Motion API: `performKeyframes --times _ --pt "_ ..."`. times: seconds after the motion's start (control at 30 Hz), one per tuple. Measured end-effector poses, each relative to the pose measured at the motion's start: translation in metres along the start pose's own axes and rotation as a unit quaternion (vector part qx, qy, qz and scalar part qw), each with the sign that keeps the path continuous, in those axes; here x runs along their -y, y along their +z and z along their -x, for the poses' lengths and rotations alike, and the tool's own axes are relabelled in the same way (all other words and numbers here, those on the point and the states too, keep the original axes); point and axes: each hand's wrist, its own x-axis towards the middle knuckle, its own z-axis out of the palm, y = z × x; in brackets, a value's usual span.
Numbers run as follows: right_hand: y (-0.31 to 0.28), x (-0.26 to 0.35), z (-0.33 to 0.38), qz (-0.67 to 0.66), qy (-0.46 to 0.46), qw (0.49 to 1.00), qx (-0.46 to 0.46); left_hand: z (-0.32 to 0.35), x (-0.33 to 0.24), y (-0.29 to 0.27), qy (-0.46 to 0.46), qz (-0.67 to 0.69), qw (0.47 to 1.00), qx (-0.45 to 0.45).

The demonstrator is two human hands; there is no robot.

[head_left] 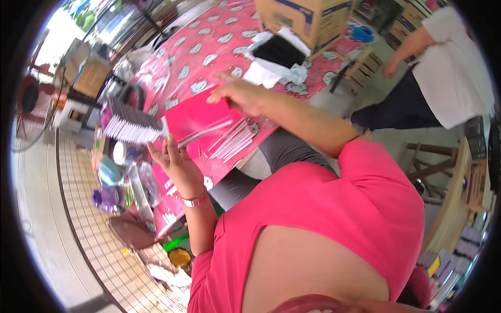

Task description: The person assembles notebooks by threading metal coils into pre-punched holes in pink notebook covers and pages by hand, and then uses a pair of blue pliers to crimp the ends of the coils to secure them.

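Observation:
A flat pink-red card or cover [190, 115] with a pale lower edge lies in front of me on the table. My right hand [237, 94] is at its upper right edge, fingers stretched and apart, the thumb over the pink surface. At its lower left corner is my left hand [180, 166], with a band on the wrist and its fingers spread upward. Neither hand visibly grips anything. Close to my body, beside the card, lies a fanned pile of thin pink booklets [232, 142] with white page edges. A stack of dark-covered, white-edged booklets [130, 124] sits left of my left hand.
A patterned pink cloth [195, 49] covers the table. Farther back are a black block on white paper [279, 50] and a cardboard box [308, 23]. Bottles and a purple container [107, 199] crowd the left edge. Another person [451, 68] stands at the right.

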Motion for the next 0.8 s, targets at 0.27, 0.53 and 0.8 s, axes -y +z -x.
performKeyframes --times 0.27,0.53,0.8 --pt "-0.011 0.000 -0.010 0.285 0.134 0.948 0.041 0.020 -0.031 0.027 0.376 -0.480 0.777 0.157" --pt "-0.066 0.023 -0.043 0.533 -0.127 0.834 -0.061 0.015 -0.028 0.047 0.355 -0.557 0.703 0.264" --pt "-0.237 -0.032 -0.099 0.756 -0.101 0.564 -0.317 0.003 -0.053 0.049 0.272 -0.547 0.719 0.331"
